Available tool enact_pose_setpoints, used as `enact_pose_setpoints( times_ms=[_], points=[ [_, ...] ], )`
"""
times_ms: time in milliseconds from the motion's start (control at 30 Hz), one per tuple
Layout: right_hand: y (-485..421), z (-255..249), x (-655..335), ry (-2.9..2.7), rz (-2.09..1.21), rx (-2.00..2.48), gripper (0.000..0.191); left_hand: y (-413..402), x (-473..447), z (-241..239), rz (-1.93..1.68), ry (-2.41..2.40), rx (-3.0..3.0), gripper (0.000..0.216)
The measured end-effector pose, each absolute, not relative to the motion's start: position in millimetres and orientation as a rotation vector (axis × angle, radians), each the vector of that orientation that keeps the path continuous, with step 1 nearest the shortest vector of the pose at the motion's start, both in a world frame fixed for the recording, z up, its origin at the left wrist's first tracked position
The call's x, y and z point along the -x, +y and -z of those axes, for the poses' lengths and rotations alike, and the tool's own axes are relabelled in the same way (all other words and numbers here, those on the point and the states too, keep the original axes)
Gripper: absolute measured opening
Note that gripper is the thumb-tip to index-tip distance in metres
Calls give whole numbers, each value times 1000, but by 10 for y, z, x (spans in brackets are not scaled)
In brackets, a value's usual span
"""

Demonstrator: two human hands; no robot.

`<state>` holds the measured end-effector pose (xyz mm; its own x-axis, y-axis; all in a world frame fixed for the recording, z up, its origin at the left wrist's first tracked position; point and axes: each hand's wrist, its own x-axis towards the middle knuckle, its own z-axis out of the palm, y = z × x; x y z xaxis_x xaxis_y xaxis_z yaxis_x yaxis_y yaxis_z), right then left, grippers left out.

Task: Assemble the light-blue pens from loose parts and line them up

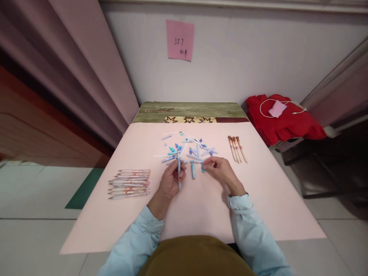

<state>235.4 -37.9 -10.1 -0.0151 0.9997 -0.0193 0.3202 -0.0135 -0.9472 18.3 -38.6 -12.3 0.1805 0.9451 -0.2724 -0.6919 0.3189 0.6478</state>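
Soft, even light washing over the pale cover (273,214) here, faint shadow beside the right sleeve (241,203), far right sinking into gloom, wide-lens stretch slanting the left curtain (86,50), little pen parts (198,150) looking soft

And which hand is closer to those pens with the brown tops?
Right. The right hand is just left of the brown-topped pens, with a small gap between; the left hand is much farther to their left.

Pen parts (193,171) are smooth plastic, the table cover (201,218) matt, perhaps paper
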Motion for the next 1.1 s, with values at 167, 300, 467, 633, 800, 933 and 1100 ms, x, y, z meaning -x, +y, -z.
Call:
enact_pose_setpoints(
  times_ms=[167, 300, 467, 633, 800, 933, 1100],
  points=[
    [-382, 104, -2379, -1859, -792, 1419, 19, -391, -203, 128, -1155, 754, -467, 26],
    [-372, 88, -2360, -2040, -675, 1447, 19, -415, -234, 120, -1088, 786, -553, 30],
    [-395, 22, -2281, -1692, -857, 1381, 11, -467, -277, 109, -995, 791, -737, 27],
    [-420, -19, -2097, -1133, -1259, 1061, 24, -497, -290, 125, -939, 801, -841, 23],
    [-426, -3, -1987, -1043, -1337, 971, 33, -503, -292, 119, -929, 791, -893, 23],
    [-437, -16, -1961, -1054, -1372, 960, 33, -505, -290, 116, -917, 776, -910, 24],
    [-458, -21, -1889, -986, -1432, 934, 29, -508, -300, 101, -919, 760, -921, 23]
  ],
)
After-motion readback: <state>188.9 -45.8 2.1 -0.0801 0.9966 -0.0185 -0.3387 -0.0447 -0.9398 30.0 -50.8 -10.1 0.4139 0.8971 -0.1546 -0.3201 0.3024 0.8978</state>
